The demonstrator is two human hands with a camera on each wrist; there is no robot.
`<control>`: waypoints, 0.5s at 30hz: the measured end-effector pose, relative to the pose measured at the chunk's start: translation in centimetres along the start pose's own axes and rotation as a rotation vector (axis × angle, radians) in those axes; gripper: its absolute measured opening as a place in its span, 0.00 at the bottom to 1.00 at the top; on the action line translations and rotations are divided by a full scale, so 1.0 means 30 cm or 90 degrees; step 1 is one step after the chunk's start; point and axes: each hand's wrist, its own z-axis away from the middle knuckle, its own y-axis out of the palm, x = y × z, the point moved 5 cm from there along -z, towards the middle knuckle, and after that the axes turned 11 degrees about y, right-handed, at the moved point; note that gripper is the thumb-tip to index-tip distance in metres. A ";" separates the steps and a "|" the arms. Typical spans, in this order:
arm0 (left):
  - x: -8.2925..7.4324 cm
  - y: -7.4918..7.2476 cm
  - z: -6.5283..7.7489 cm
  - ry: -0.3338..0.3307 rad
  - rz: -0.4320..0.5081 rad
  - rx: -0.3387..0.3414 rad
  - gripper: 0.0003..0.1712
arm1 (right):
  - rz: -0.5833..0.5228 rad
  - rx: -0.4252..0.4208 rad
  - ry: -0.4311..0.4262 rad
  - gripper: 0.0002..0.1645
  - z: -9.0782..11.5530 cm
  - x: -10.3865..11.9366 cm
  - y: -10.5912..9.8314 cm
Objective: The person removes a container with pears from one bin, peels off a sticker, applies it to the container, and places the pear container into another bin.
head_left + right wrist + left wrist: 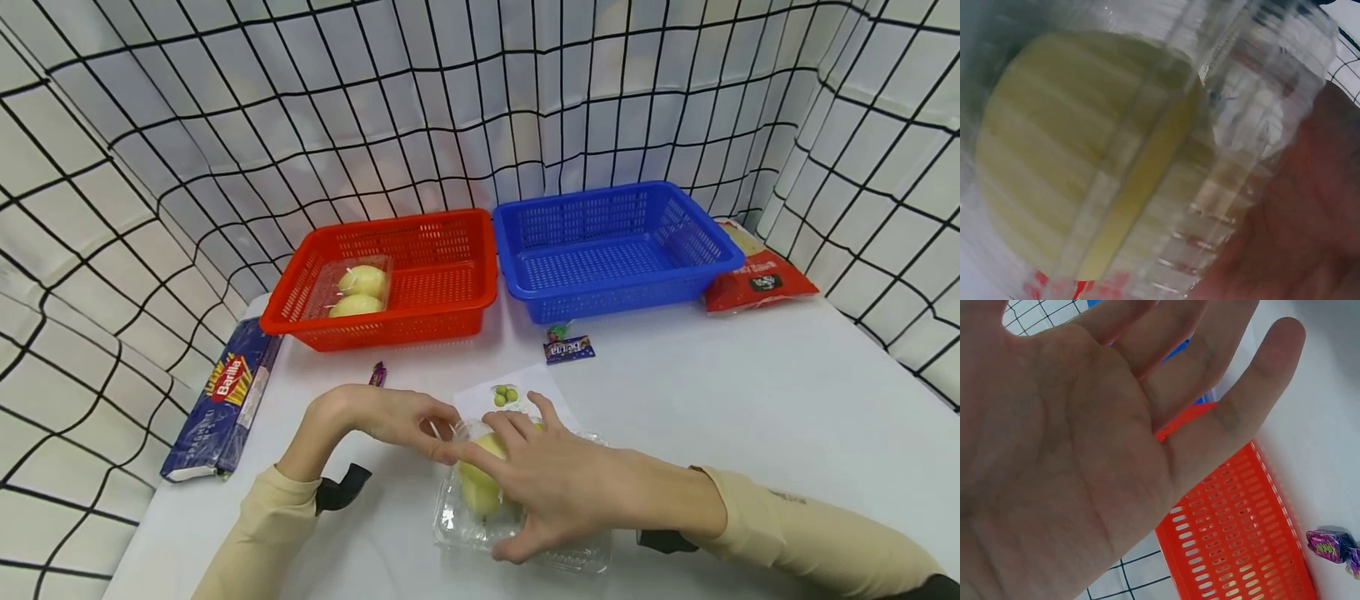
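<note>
In the lower centre of the frame, a clear plastic box [454, 523] with yellow-green fruit [480, 493] inside lies on the table [750, 400]. Your right hand [555, 475] spreads its fingers over it. Your left hand [397, 421] reaches its upper left corner, close beside the right; whether it pinches the plastic cannot be told. Upper centre: red basket [397, 332], blue basket [630, 297].

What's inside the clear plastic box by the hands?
Yellow-green fruit shows through the clear plastic box. In the head view, the right hand covers part of it, so the full count can't be seen.
</note>
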 end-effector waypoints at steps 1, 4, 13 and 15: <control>0.003 -0.002 0.000 -0.004 -0.008 -0.006 0.23 | 0.000 0.003 0.005 0.63 -0.001 -0.005 -0.002; 0.007 -0.009 0.000 -0.009 -0.017 -0.029 0.21 | 0.005 0.014 0.022 0.65 0.000 -0.022 -0.009; 0.013 -0.026 0.012 -0.036 -0.035 -0.100 0.26 | -0.016 0.091 0.104 0.69 0.017 -0.097 -0.028; 0.018 -0.028 0.009 -0.036 -0.052 -0.116 0.28 | -0.012 0.104 0.123 0.70 0.019 -0.115 -0.035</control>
